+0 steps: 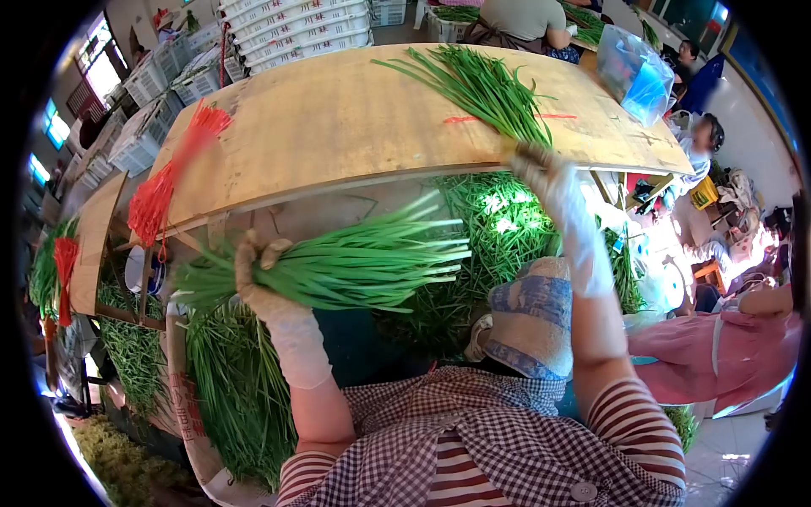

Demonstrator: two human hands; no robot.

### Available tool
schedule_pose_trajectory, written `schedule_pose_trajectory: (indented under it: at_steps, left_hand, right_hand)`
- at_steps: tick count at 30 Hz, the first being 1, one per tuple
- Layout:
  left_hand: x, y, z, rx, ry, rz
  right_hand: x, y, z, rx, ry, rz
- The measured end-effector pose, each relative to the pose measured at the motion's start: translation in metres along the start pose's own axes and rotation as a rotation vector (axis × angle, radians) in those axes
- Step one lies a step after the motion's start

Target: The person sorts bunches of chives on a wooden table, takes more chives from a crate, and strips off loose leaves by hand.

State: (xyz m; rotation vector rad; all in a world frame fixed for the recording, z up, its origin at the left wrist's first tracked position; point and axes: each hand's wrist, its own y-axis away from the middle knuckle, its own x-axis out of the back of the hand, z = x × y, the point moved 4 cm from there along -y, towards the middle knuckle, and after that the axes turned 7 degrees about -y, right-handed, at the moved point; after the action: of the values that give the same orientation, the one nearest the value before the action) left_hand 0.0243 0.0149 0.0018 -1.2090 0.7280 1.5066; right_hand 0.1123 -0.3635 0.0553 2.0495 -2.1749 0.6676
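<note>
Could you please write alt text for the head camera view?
A gloved left hand grips a bundle of long, slender green stalks, while the blurred, gloved right hand is near a loose green bunch on a pale wooden table. Thin red strands hang over the table's edge.

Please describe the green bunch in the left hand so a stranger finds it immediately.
Look below the near edge of the wooden table. The left hand grips the green bunch there. Unlike the tabletop bunch, it is off the wood, pale ends pointing right.
</note>
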Motion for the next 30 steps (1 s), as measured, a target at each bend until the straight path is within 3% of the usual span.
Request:
schedule_pose_trajectory:
  at_steps: [1,4,5,8,9,13,16,17,20,24,28,30]
  left_hand:
    - [-0.017,0.004,0.002,0.005,0.153,-0.073]
    - [-0.027,0.006,0.003,-0.17,-0.189,0.18]
    - [-0.024,0.001,-0.001,-0.139,-0.426,0.252]
    - [0.024,-0.006,-0.007,0.009,-0.25,0.123]
    - [0.009,0.004,-0.015,0.092,-0.162,0.121]
    - [0.022,-0.001,-0.017,0.097,-0.109,0.078]
    - [0.03,-0.004,-0.014,0.026,-0.158,0.179]
    - [0.034,-0.006,-0.013,0.004,-0.196,0.209]
    - [0.035,-0.003,-0.014,-0.003,-0.232,0.237]
    - [0.022,0.003,-0.019,0.054,-0.175,0.243]
    - [0.022,0.006,-0.027,0.15,-0.179,0.162]
    - [0.024,0.005,-0.03,0.201,-0.13,0.114]
  right_hand:
    - [-0.015,0.027,-0.004,-0.068,-0.12,-0.108]
    - [-0.059,0.081,-0.001,-0.172,-0.634,-0.29]
    - [-0.065,0.089,-0.002,-0.091,-0.838,-0.229]
    - [-0.066,0.093,0.005,-0.226,-0.692,-0.052]
    - [-0.07,0.094,0.013,-0.277,-0.74,-0.036]
    - [-0.066,0.098,0.022,-0.188,-0.673,0.03]
    - [-0.044,0.103,-0.009,0.461,0.113,0.247]
    - [-0.044,0.099,-0.01,0.678,0.078,0.176]
    - [-0.045,0.104,-0.027,0.924,0.574,0.104]
    - [-0.049,0.104,-0.028,0.935,0.37,0.148]
    - [-0.074,0.105,-0.014,1.054,0.551,0.111]
    - [-0.07,0.104,-0.013,1.033,0.424,0.099]
